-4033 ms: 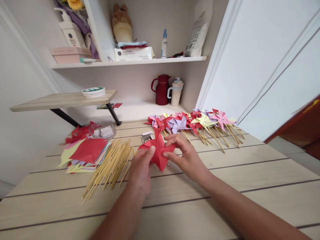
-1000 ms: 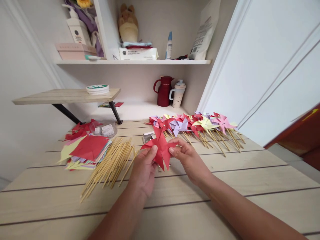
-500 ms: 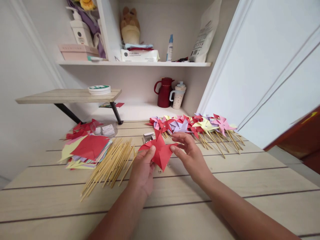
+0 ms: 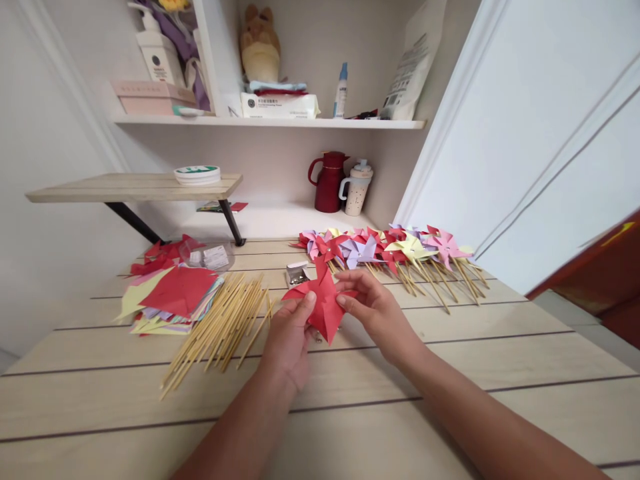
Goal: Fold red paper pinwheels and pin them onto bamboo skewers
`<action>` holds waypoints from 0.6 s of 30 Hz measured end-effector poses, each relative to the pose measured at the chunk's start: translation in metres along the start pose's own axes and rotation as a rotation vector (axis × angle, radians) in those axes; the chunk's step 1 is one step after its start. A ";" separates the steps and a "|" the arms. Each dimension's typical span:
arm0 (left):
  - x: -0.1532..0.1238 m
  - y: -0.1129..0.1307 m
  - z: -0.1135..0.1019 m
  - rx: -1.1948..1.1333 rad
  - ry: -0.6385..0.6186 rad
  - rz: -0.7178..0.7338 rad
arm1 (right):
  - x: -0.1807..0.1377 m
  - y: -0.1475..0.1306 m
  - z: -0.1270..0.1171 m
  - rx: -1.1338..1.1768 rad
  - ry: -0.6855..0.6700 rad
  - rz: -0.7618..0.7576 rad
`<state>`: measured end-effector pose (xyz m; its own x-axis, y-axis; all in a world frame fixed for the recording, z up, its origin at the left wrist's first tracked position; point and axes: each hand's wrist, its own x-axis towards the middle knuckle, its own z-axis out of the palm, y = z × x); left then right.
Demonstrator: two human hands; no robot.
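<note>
A red paper pinwheel [image 4: 325,303] without a stick is held above the table between both hands. My left hand [image 4: 290,333] is closed on its left side, the thumb on top and the other fingers behind the paper. On the right, my right hand [image 4: 373,310] pinches a blade tip between thumb and fingers. Just behind the pinwheel lies a small open box [image 4: 298,273] of metal pins. A few loose pins [image 4: 319,338] lie on the table, partly hidden under the paper. To the left is a spread bundle of wooden sticks [image 4: 220,333].
Stacked coloured paper sheets [image 4: 177,293] lie left of the sticks, with red paper pieces [image 4: 163,257] and a clear plastic container [image 4: 215,257] behind. Finished pinwheels on sticks [image 4: 410,247] lie at the back right. A small raised shelf [image 4: 135,190] overhangs the back left.
My right fingers have come in closer on the pinwheel's right blade. The pinwheel has shifted slightly to the right, and the view has tilted a little.
</note>
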<state>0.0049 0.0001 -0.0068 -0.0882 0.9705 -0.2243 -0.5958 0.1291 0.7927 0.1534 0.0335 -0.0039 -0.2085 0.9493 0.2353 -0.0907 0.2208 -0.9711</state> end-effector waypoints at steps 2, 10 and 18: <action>0.002 -0.001 -0.002 0.009 0.022 0.021 | -0.001 0.000 0.001 -0.019 -0.046 -0.002; 0.007 -0.002 -0.008 -0.008 0.135 0.033 | -0.002 -0.003 -0.003 -0.034 0.044 -0.037; 0.006 0.006 -0.004 -0.103 0.175 0.111 | -0.006 0.002 0.001 -0.247 -0.202 -0.165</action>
<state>-0.0022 0.0063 -0.0055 -0.2891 0.9264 -0.2411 -0.6524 -0.0064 0.7579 0.1534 0.0279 -0.0073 -0.4010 0.8384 0.3691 0.0936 0.4383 -0.8939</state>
